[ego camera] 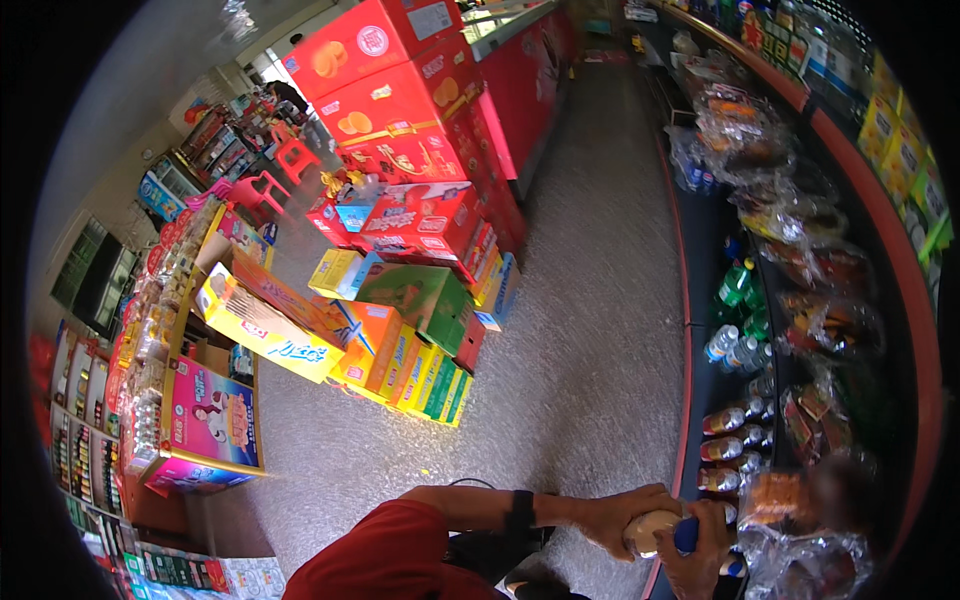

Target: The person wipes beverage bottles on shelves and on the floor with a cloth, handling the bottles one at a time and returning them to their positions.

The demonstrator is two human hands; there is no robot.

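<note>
My left hand point(611, 521), with a black band on the wrist, is wrapped around the body of a cream-coloured bottle point(649, 534). The bottle lies tilted, its blue cap point(685, 535) pointing to the right. My right hand point(697, 559) grips the cap end, thumb against the bottle near the neck. Both hands are at the front edge of a dark shelf point(694, 300). Beside them on that shelf stand several bottles with reddish-brown contents point(721, 450). Another bottle with a blue and white cap point(733, 564) is partly hidden behind my right hand.
Clear bottles point(722, 343) and green bottles point(735, 283) stand farther along the shelf. Plastic-wrapped packages point(829, 322) lie on the level above. Across the aisle floor point(592, 300) are stacked cartons point(420, 300) and a snack display counter point(214, 420). A person point(285, 94) is far back.
</note>
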